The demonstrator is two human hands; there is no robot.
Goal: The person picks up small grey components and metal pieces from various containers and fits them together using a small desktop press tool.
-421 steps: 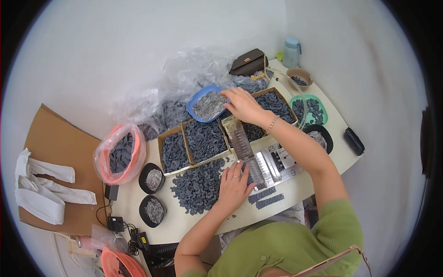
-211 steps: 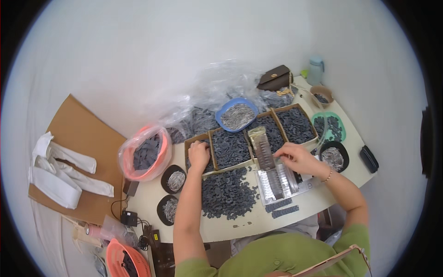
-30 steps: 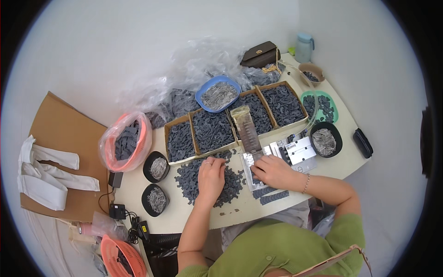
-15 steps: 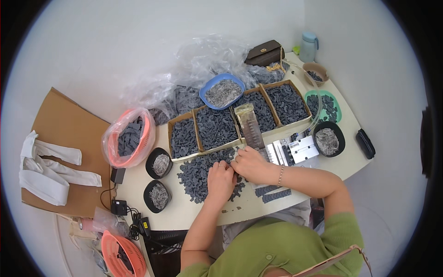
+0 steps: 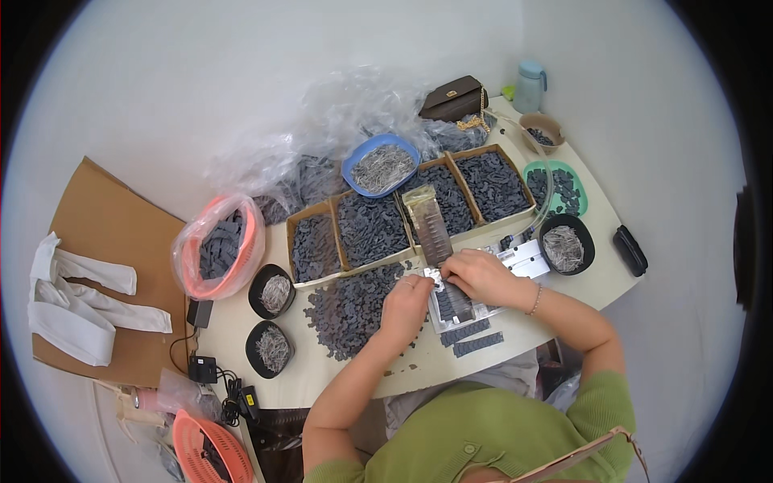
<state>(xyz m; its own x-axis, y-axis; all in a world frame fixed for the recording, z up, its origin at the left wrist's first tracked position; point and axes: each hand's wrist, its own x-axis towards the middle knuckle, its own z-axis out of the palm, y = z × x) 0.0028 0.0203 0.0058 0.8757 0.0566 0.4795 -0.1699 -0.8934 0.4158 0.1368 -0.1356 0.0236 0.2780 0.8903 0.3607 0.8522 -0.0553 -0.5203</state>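
Note:
My left hand (image 5: 405,302) and my right hand (image 5: 481,278) meet fingertip to fingertip over a flat metal jig (image 5: 451,310) at the table's front. Between them they pinch a small silvery piece (image 5: 435,277). A narrow metal chute (image 5: 426,224) slopes down from the boxes to the jig. Just left of my left hand lies a loose heap of small dark grey parts (image 5: 346,310). Two dark strips of joined parts (image 5: 475,338) lie in front of the jig.
Several cardboard boxes of dark parts (image 5: 370,229) line the table's middle. Behind them sit a blue bowl of pins (image 5: 380,167) and a brown purse (image 5: 455,98). Black bowls of pins (image 5: 275,292) (image 5: 566,245), an orange bagged basket (image 5: 217,249) and a green tray (image 5: 565,189) surround them.
My left hand has left the heap of dark parts and moved right. My right hand has come left over the jig, and both hands now hold a small piece together.

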